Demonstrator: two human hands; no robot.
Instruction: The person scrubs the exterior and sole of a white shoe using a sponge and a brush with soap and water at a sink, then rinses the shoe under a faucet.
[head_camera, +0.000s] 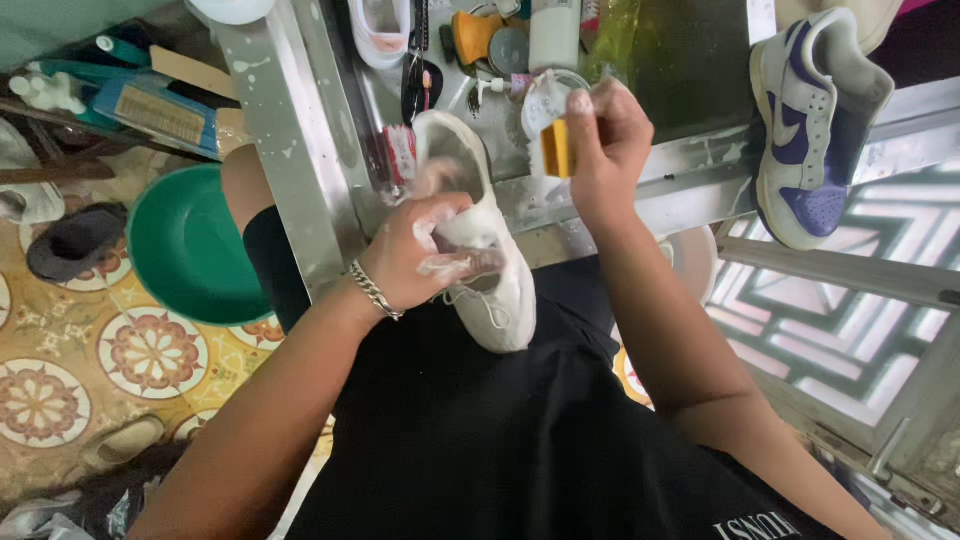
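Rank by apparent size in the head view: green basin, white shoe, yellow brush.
1. Green basin, partly hidden.
2. White shoe, nearer the camera, so its rank against the basin is unsure.
3. Yellow brush, mostly hidden in the right hand.

Lit evenly by soft daylight, brightest at right of frame behind the pale lattice window grille (850, 330). Faint sheen, no hard glare, along the metal table (300, 170) rails at upper centre. Soft shadow only beneath the green basin (190, 250) at left. Motion blur on fingers (455, 262) at centre. Slight wide-angle stretching toward corners. Black shirt (480, 440) at bottom underexposed, little detail.
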